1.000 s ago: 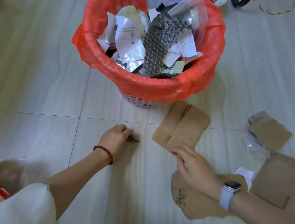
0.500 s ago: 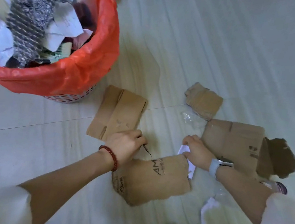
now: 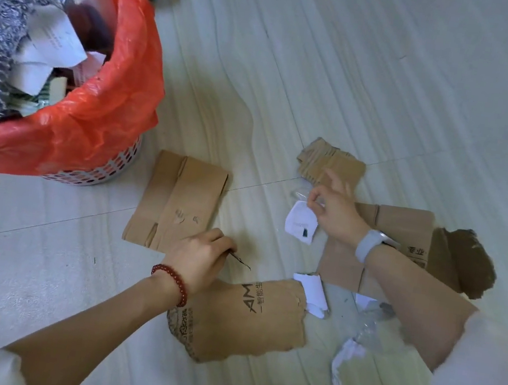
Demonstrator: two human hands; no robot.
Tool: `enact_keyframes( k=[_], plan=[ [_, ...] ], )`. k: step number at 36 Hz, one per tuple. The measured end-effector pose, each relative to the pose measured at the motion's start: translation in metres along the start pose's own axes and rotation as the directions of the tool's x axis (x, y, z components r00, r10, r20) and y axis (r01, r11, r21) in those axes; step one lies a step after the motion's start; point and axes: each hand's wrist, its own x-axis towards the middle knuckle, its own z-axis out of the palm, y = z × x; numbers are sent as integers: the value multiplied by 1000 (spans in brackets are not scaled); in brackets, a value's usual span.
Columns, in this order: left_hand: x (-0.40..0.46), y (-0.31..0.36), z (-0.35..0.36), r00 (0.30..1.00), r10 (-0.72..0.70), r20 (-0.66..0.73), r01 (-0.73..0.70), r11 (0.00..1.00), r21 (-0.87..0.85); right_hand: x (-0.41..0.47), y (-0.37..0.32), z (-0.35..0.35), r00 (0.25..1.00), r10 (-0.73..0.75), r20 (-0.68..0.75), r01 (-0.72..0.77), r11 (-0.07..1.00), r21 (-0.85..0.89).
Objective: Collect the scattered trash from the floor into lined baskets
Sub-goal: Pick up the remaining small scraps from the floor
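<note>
**Inspector:** Head view, the only one. The left hand (image 3: 201,258) sits low over the floor (image 3: 344,74), fingers curled, pinching a thin dark scrap (image 3: 241,259) whose tip pokes out to the right. A second ago that hand was on bare tile nearer the basket (image 3: 110,162); it has since crossed to the lower edge of the flat cardboard panel (image 3: 176,204).

**Clerk:** And the right?

**Inspector:** The right hand (image 3: 334,215) has left the cardboard it was touching. Half a second ago it reached a white paper slip (image 3: 301,223); now its fingers pinch that slip clear of the floor, apparently with a bit of clear film (image 3: 299,195), though blur makes that uncertain.

**Clerk:** The remaining trash?

**Inspector:** On the floor: the printed torn cardboard (image 3: 248,318) under the left wrist, a small corrugated piece (image 3: 331,165) beyond the right hand, a large folded sheet (image 3: 402,245) beneath the right forearm, another white scrap (image 3: 313,293), and crumpled clear plastic (image 3: 367,332). The basket, lined with a red bag (image 3: 109,100) and already heaped, stands upper left, well apart from the right hand.

**Clerk:** Meaning?

**Inspector:** Judgement: both hands are loaded with small items; a trip to the basket seems due, with the cardboard outstanding.
</note>
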Motion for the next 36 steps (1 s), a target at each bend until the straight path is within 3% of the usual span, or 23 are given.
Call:
enact_keyframes(
  k=[3, 5, 7, 8, 12, 18, 21, 26, 29, 32, 34, 36],
  plan=[
    [-1, 1, -5, 1000, -11, 26, 11, 1000, 6, 3, 2, 23, 995, -11, 99, 24, 991, -129],
    [1, 5, -10, 998, -12, 67, 11, 1000, 12, 4, 2, 28, 1000, -6, 24, 10, 981, -192],
    [5, 10, -12, 993, -5, 118, 0, 999, 39, 6, 2, 27, 991, -110, -73, 92, 973, -213],
    [7, 13, -10, 989, 12, 144, -18, 999, 46, 8, 6, 26, 981, -169, -94, 147, 968, -203],
    [28, 39, 2, 956, 138, 258, -157, 986, 56, -4, 17, 15, 989, -104, -109, 95, 992, -83],
    [59, 86, 53, 857, 190, 479, -264, 960, 90, -23, 25, -15, 929, 5, -371, 43, 992, 122],
    [60, 95, 86, 818, 221, 531, -330, 936, 120, -30, 31, -18, 905, 42, -424, 29, 987, 160],
    [60, 100, 106, 797, 290, 529, -411, 903, 124, -40, 37, -14, 897, 44, -439, 44, 981, 190],
    [63, 101, 97, 835, 226, 502, -328, 936, 124, -43, 34, -18, 898, 43, -438, 52, 978, 203],
    [65, 98, 76, 886, 172, 430, -218, 974, 61, -42, 24, -24, 893, 28, -449, 74, 975, 209],
    [63, 91, 56, 903, 204, 377, -226, 974, 13, -40, 12, -29, 884, 11, -467, 106, 969, 223],
    [60, 82, 30, 927, 293, 236, -290, 956, -47, -36, -5, -36, 873, 18, -487, 131, 954, 271]
  ],
)
